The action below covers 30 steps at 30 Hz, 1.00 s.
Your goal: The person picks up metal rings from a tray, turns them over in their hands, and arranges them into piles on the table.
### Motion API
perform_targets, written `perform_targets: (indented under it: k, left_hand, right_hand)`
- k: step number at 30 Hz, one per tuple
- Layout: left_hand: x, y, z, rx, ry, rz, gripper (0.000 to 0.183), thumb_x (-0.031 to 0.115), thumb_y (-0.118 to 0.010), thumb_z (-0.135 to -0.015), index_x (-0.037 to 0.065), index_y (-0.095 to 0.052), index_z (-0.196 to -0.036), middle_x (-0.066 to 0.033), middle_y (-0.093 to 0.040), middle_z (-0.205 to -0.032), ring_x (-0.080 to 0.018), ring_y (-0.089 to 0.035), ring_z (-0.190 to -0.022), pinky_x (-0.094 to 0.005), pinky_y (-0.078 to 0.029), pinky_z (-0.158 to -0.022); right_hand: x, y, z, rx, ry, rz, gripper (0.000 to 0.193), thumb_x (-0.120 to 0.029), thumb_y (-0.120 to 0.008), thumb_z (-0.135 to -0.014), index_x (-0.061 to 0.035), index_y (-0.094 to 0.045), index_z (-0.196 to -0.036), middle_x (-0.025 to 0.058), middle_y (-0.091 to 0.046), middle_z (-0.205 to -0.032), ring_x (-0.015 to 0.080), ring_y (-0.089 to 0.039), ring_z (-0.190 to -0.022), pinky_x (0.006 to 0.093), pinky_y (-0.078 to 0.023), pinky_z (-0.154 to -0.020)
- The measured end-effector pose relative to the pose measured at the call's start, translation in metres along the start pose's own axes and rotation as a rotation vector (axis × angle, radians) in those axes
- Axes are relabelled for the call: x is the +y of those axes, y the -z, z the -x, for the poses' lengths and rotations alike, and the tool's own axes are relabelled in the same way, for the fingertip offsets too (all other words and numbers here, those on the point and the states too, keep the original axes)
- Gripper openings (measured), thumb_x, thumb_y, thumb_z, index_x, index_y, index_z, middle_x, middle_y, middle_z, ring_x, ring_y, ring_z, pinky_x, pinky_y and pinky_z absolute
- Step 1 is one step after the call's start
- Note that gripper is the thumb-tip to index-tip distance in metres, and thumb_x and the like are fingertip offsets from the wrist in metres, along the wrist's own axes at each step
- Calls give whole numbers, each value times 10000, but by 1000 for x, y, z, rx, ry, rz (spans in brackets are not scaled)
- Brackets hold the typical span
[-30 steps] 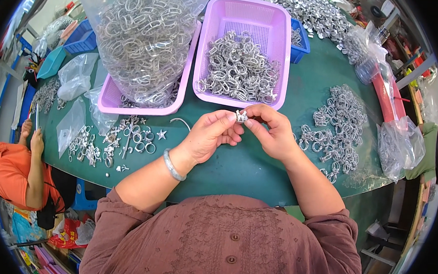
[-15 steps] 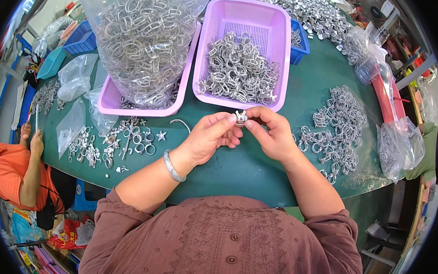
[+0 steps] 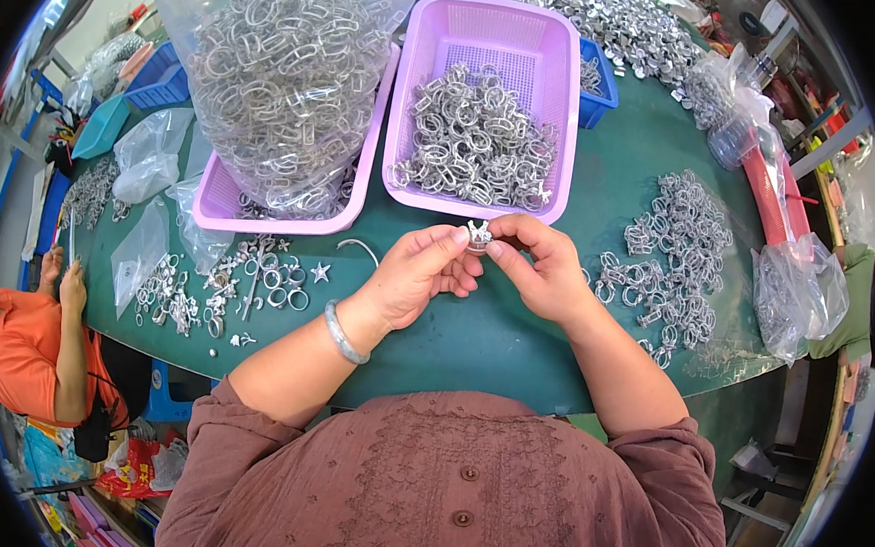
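Between my two hands is a small silver ring with a raised ornament on top (image 3: 478,236), pinched by the fingertips from both sides. My left hand (image 3: 420,272) grips its left side with thumb and forefinger, the other fingers curled beneath. On its right side, the thumb and forefinger of my right hand (image 3: 538,267) close on it. The ring is held just in front of a lilac plastic basket (image 3: 399,121), in which a heap of silver metal rings (image 3: 481,141) lies. The ring's lower part is partly hidden by my fingers.
A clear bag full of metal rings (image 3: 279,83) stands in a second lilac basket (image 3: 275,225). Loose rings (image 3: 679,258) lie to the right, small ornaments (image 3: 277,279) to the left. A blue bin (image 3: 595,105) sits behind. At far left is a person in orange (image 3: 37,349).
Both my hands keep their hold on the ring with barely any shift. The person at the far left has moved their head slightly.
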<state>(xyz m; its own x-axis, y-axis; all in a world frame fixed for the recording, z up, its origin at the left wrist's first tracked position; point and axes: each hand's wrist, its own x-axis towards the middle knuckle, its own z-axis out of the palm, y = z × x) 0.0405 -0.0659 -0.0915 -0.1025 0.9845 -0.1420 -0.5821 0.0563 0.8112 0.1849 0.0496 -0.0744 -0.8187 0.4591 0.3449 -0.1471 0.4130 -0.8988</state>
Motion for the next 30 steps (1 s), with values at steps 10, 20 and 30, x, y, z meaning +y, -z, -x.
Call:
perform_targets:
  k: [10,20,30]
  left_hand:
    - [1,-2,1,21,25,15,299,306,-421,-922,44,-565,-945,-60,-606,-784,-134,-574,-664,-256,-466,-621]
    - [1,-2,1,13,-8,0,263,285,-444,-915,53,-564,-949,-53,-606,-788,-131,-575,-669,-250,-465,-627]
    - [0,-13,4,218,-321,-337,177,159,-509,-888,26,-536,-1002,-33,-579,-837,-105,-559,-729,-236,-463,-672]
  right_hand:
    - [1,0,0,4,-19,-7,138,-42,-545,-845,20,-551,-968,55,-600,-880,103,-554,-808,254,-456,-735]
    - [4,0,1,5,39,24,118,-11,-542,-836,18,-558,-949,63,-597,-907,117,-558,-809,254,-455,-730]
    - [0,-2,-2,63,164,104,127,21,-609,-761,4,-571,-882,86,-598,-887,165,-593,-791,267,-481,-690]
